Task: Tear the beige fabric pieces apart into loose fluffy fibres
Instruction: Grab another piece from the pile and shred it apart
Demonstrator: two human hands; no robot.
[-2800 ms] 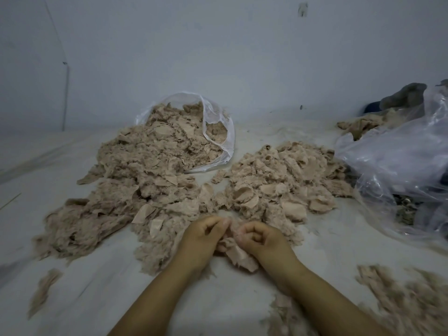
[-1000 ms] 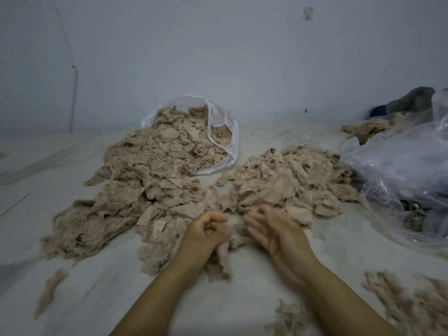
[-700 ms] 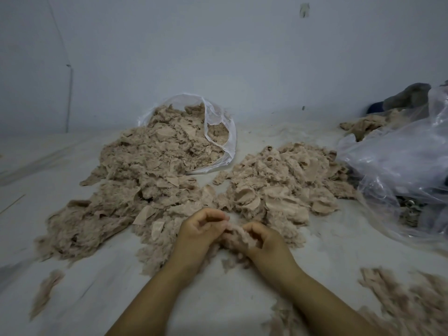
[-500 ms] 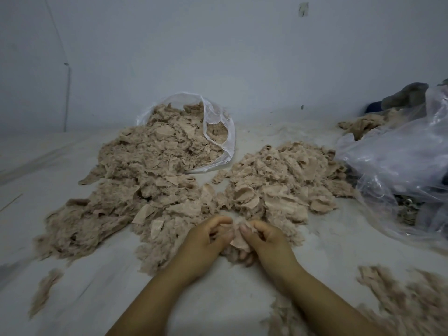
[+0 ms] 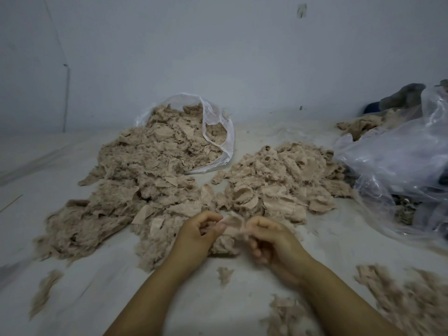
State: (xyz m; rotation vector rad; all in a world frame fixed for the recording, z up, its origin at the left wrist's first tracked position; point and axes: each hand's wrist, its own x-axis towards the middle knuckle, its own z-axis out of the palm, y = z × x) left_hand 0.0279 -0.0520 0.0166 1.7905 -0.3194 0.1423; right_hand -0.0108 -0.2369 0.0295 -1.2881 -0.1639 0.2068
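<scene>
- Left hand [image 5: 198, 235] and right hand [image 5: 269, 238] each pinch an end of one beige scrap [image 5: 231, 225], held just above the floor [image 5: 116, 282] at the near edge of the heaps.
- Since half a second ago the hands have drawn slightly apart; scrap now stretched thin between them.
- Judgement: tear in progress, this piece not yet fluff.
- Right heap [image 5: 278, 180] looks mostly whole pieces; much work left.
- Bag [image 5: 218, 132] spills more scraps behind.
</scene>
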